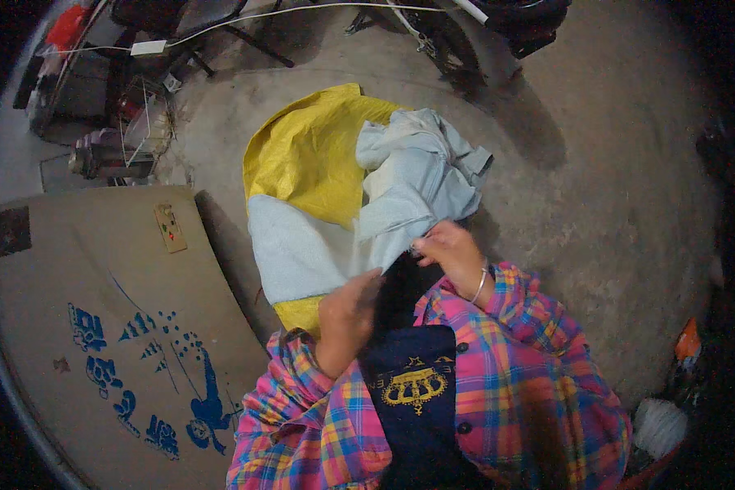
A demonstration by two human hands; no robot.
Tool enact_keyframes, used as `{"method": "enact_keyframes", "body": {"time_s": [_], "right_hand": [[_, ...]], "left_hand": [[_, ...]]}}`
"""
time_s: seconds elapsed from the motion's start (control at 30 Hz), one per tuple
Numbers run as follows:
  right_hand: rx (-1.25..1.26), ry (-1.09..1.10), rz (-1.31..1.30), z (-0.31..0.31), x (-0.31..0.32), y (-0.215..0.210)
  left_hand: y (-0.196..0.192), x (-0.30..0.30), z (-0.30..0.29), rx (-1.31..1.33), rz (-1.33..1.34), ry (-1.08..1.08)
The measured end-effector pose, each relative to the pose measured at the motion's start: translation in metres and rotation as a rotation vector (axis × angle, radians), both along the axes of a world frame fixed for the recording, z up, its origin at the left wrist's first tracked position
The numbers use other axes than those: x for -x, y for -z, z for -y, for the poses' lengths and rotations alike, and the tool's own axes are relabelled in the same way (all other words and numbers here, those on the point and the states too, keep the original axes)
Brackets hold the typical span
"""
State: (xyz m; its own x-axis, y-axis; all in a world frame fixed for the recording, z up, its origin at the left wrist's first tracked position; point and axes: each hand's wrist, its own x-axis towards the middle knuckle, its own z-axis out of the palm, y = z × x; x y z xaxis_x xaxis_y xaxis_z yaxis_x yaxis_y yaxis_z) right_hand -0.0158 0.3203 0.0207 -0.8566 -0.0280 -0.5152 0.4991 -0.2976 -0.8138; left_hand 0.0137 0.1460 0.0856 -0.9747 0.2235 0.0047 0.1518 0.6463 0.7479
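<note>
Two hands (pixel 347 320) (pixel 456 257) (left blurred) seemingly pinch pale cloth (pixel 394 220).

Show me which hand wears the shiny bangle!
The right hand: a silvery bangle circles its wrist, beside the plaid cuff. The left hand shows no bangle.

Before us, cloth (pixel 420 184) lies partly over a sack (pixel 306 155) on the floor (pixel 604 204). Left of both we note cardboard (pixel 98 253); behind, a wheel (pixel 456 53).

The grey floor (pixel 629 237) is dimly lit; a dark chair (pixel 211 11) stands far left, a wheel (pixel 456 53) far right, a brown, blue-printed panel (pixel 65 261) near left.
</note>
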Motion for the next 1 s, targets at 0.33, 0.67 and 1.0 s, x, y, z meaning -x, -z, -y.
{"method": "enact_keyframes", "body": {"time_s": [0.33,0.67,1.0], "right_hand": [[-0.755,-0.368,-0.638,0.005,0.043,-0.014],[0.754,-0.161,-0.064,-0.064,-0.029,-0.015],[0.292,-0.311,0.013,-0.009,-0.022,-0.012]], "left_hand": [[0.004,-0.001,0.003,-0.113,0.104,-0.013],[0.002,0.013,0.005,-0.162,0.025,-0.184],[-0.007,0.018,0.002,-0.126,-0.063,-0.15]]}}
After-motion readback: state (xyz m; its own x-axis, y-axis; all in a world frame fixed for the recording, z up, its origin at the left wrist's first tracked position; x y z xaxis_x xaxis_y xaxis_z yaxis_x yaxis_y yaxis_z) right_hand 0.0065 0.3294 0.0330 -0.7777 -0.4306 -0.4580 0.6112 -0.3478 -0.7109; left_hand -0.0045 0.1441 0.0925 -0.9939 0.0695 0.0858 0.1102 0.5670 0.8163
